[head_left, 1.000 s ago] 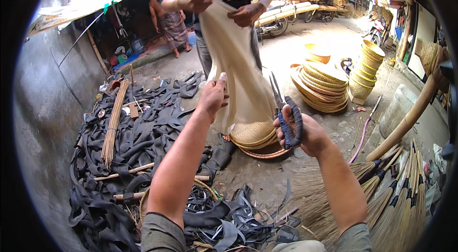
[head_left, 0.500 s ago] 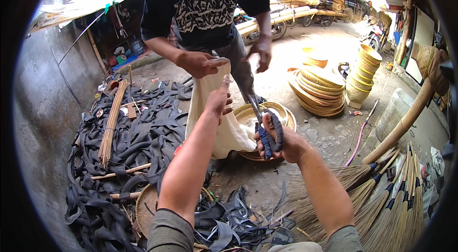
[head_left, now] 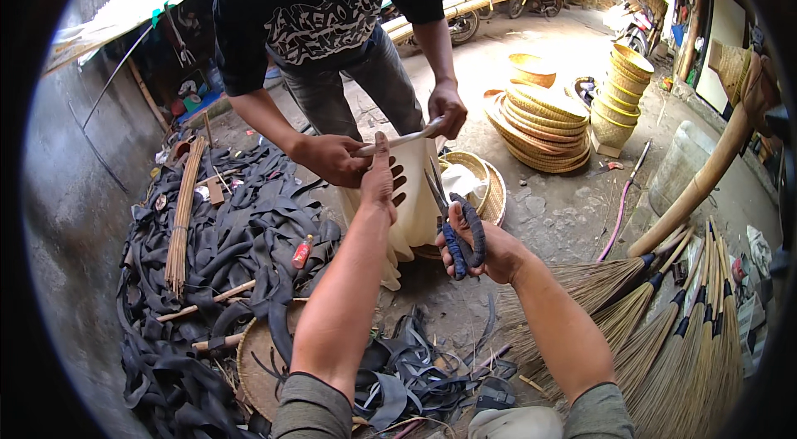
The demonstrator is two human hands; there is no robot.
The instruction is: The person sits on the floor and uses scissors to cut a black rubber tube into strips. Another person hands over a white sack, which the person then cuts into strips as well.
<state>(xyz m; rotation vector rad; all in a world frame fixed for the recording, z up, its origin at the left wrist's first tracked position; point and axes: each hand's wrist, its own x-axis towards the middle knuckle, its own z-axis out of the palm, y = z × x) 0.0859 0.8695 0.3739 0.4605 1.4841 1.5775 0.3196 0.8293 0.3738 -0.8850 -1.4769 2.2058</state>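
Note:
My right hand [head_left: 496,251] grips a pair of large scissors [head_left: 475,231] by handles wrapped in dark blue and black cloth. Their blades point up and away, slightly parted, beside a hanging cream cloth [head_left: 408,210]. A co-worker in a black T-shirt [head_left: 324,15] stands across from me and holds the cloth's rolled top edge between two hands [head_left: 330,158]. In front of that cloth my left hand [head_left: 379,186] is raised, thumb up and fingers apart, close to the co-worker's hand on the left. Whether my palm touches the fabric cannot be made out.
Black rubber strips [head_left: 224,231] cover the ground at left, with a stick bundle [head_left: 188,215] and a small red bottle [head_left: 302,252] on them. Woven trays [head_left: 540,127] and baskets [head_left: 628,94] are stacked beyond. Straw brooms [head_left: 664,356] lie at right, beneath a bamboo pole [head_left: 693,190].
The co-worker's hand on the right has come to the cloth, and its top edge is now stretched sideways between both hands. My left hand and the scissors have moved only slightly.

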